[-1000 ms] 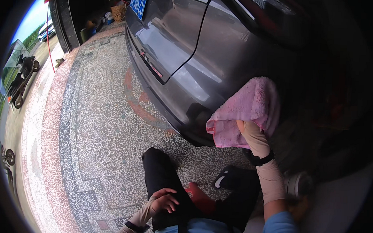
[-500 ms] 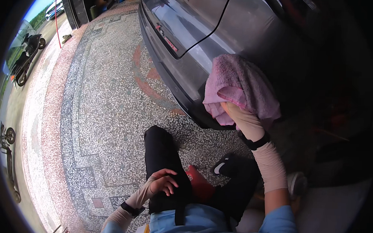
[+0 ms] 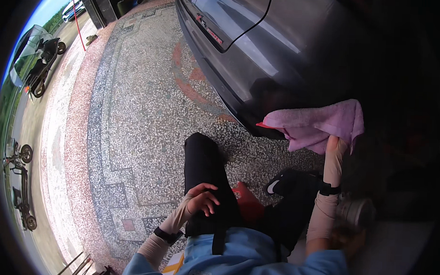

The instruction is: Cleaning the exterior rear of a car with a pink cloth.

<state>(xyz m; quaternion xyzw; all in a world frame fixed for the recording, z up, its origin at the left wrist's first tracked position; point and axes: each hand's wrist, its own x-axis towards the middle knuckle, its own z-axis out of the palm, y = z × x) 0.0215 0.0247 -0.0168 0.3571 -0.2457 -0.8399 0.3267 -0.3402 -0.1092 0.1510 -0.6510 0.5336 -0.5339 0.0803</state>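
In the head view, holding up a pink towel (image 3: 322, 120) with the right hand (image 3: 337, 143), at the near lower corner of the car (image 3: 286, 38). Mostly buried under the cloth, with little beyond the wrist in sight; cannot tell fingers clamped from fingers laid flat. Reaching leftward from there in loose folds, across the corner of the bumper (image 3: 238, 105), to a red-edged tip; perhaps touching the car, though hard to judge in such deep shade.

With the left hand (image 3: 202, 199), gripping nothing: fingers apart and half curled, over the left thigh (image 3: 207, 161), well apart from towel and car. Note also a red thing (image 3: 249, 204) between the legs and, just beside the right forearm (image 3: 320, 218), a round can (image 3: 363, 212).

Could go wrong first at the loose tip: liable to snag on the bumper's lower edge if slid sideways. Could scratch the car through grit trapped in the folds, if pressed hard. Could sag onto the speckled floor (image 3: 139, 96) and pick up more, for want of support under the free end. Might knock the can by swinging the elbow outward.
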